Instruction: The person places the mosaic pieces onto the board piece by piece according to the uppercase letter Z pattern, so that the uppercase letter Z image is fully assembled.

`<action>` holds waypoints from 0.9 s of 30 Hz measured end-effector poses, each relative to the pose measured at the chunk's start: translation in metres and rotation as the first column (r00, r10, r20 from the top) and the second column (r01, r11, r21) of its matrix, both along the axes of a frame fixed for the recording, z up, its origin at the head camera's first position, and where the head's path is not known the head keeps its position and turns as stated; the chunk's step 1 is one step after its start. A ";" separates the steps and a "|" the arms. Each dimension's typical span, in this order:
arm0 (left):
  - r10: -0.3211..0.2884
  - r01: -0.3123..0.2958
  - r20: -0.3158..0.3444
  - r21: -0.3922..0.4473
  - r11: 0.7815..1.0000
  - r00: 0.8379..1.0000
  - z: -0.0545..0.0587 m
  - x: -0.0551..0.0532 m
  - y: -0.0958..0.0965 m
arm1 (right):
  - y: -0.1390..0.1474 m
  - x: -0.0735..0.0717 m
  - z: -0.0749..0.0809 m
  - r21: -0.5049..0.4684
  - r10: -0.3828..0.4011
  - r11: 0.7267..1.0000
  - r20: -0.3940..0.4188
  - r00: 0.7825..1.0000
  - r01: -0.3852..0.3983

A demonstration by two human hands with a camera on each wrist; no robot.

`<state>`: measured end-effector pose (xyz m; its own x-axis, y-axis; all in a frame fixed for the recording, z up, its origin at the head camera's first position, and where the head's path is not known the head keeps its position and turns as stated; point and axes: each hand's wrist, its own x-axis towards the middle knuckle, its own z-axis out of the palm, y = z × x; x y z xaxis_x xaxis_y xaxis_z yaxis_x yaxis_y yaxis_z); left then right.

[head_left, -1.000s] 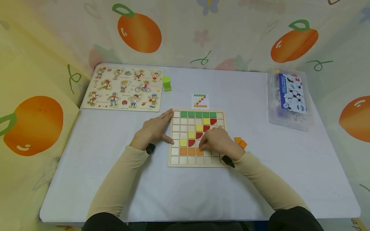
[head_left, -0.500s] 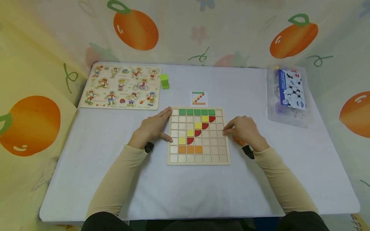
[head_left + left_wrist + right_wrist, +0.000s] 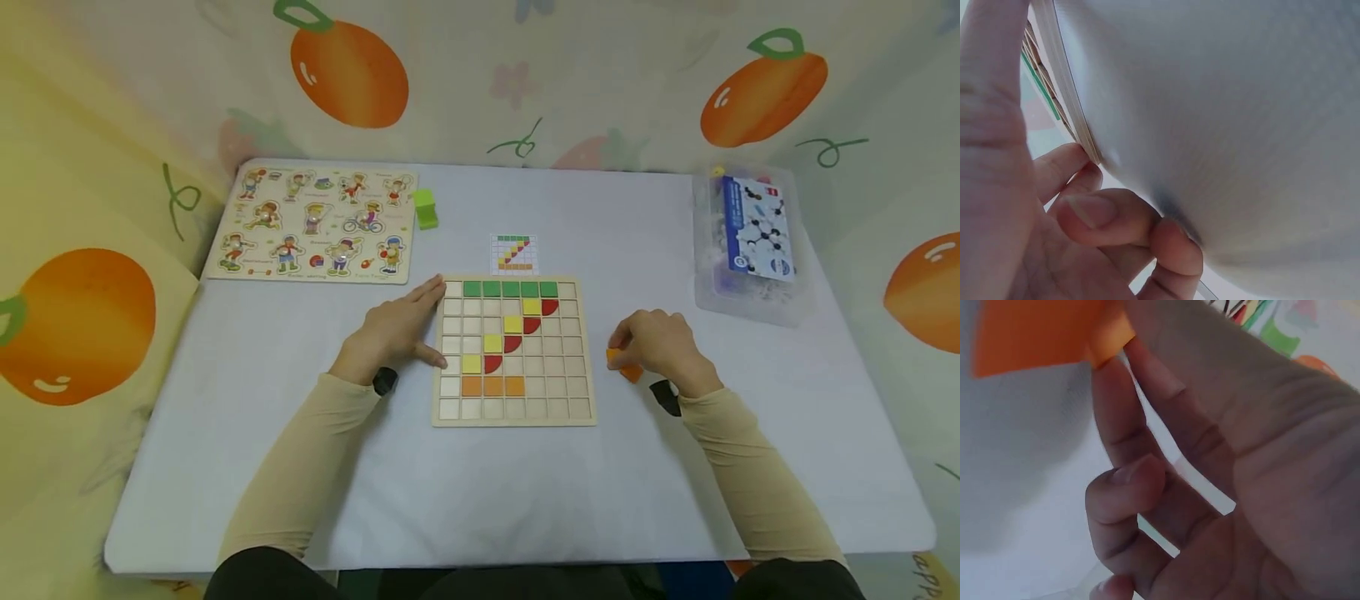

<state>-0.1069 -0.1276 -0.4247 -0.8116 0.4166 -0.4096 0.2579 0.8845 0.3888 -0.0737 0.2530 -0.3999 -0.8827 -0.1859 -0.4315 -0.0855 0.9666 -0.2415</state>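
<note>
A wooden grid board [image 3: 513, 422] lies flat on the table. Green squares [image 3: 511, 289] line its top row, yellow squares [image 3: 492, 343] and red quarter-circle tiles [image 3: 512, 343] run diagonally, and three orange squares [image 3: 492, 386] sit in a lower row. My left hand [image 3: 386, 333] rests against the board's left edge, thumb and fingers spread along it. Right of the board, my right hand [image 3: 660, 343] pinches an orange tile [image 3: 1113, 337] between thumb and fingertip. Another orange tile [image 3: 632, 374] lies beneath that hand, partly covered.
A small printed pattern card [image 3: 514, 255] lies just behind the board. Back left are a picture puzzle board [image 3: 315, 271] and a light green block [image 3: 425, 208]. A clear plastic box [image 3: 750, 300] with a blue-and-white label stands at the back right.
My right hand has moved right, off the board to the loose orange tiles, leaving the third orange square in the lower row. The left hand stays at the board's edge.
</note>
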 end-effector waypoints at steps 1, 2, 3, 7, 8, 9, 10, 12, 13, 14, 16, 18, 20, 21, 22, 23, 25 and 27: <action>0.000 0.000 0.001 0.001 1.000 1.000 0.000 0.000 0.000 | 0.000 0.000 -0.001 0.004 -0.004 1.000 -0.006 1.000 0.004; 0.001 -0.001 0.003 0.000 1.000 1.000 0.000 0.001 0.001 | 0.001 -0.001 -0.002 0.006 -0.006 1.000 -0.014 1.000 0.006; 0.002 -0.002 0.004 -0.001 1.000 1.000 -0.001 0.001 0.001 | 0.002 -0.001 -0.003 0.005 -0.010 1.000 -0.021 1.000 0.010; 0.000 0.000 -0.011 -0.003 1.000 1.000 -0.001 0.001 0.001 | 0.007 -0.004 -0.002 -0.017 -0.031 0.999 -0.059 0.998 0.030; -0.001 0.001 -0.017 -0.002 1.000 1.000 -0.001 0.001 0.001 | 0.009 -0.005 -0.001 -0.022 -0.034 0.999 -0.066 0.997 0.033; -0.002 0.002 -0.021 -0.001 1.000 1.000 -0.001 0.001 0.001 | 0.011 -0.006 0.000 -0.031 -0.038 0.999 -0.073 0.997 0.036; -0.002 0.002 -0.022 -0.001 1.000 1.000 -0.001 0.000 0.001 | 0.013 -0.007 0.001 -0.043 -0.041 0.998 -0.077 0.996 0.038; 0.001 -0.001 -0.020 -0.002 1.000 1.000 0.000 0.000 0.001 | 0.016 -0.009 0.004 -0.070 -0.039 0.997 -0.075 0.996 0.034; 0.001 -0.001 -0.018 -0.003 1.000 1.000 -0.001 0.000 0.001 | 0.018 -0.010 0.005 -0.087 -0.040 0.996 -0.072 0.997 0.034; 0.001 -0.001 -0.016 -0.004 1.000 1.000 -0.001 0.000 0.001 | 0.019 -0.011 0.006 -0.103 -0.039 0.994 -0.072 0.997 0.031; 0.005 -0.005 -0.014 -0.008 1.000 1.000 0.000 0.000 0.001 | 0.019 -0.012 0.009 -0.134 -0.029 0.991 -0.077 0.997 0.018; 0.006 -0.006 -0.014 -0.011 1.000 1.000 0.000 0.000 0.001 | 0.016 -0.014 0.011 -0.159 -0.018 0.987 -0.089 0.996 0.004; 0.007 -0.007 -0.016 -0.012 1.000 1.000 0.000 0.000 0.001 | 0.011 -0.015 0.011 -0.176 -0.006 0.984 -0.110 0.994 -0.014; 0.007 -0.007 -0.015 -0.012 1.000 1.000 0.000 0.000 0.001 | 0.007 -0.015 0.010 -0.184 0.000 0.983 -0.118 0.993 -0.021; 0.006 -0.006 -0.015 -0.011 1.000 1.000 0.000 0.000 0.001 | 0.003 -0.014 0.009 -0.193 0.005 0.981 -0.125 0.992 -0.030; 0.004 -0.005 -0.015 -0.011 1.000 1.000 0.000 0.000 0.002 | -0.001 -0.014 0.008 -0.203 0.011 0.979 -0.128 0.992 -0.037; 0.002 -0.003 -0.012 -0.010 1.000 1.000 0.000 0.000 0.002 | -0.009 -0.012 0.005 -0.222 0.024 0.974 -0.129 0.991 -0.052; -0.001 0.001 -0.009 -0.010 1.000 1.000 0.000 0.000 0.003 | -0.018 -0.011 0.002 -0.237 0.040 0.969 -0.117 0.992 -0.067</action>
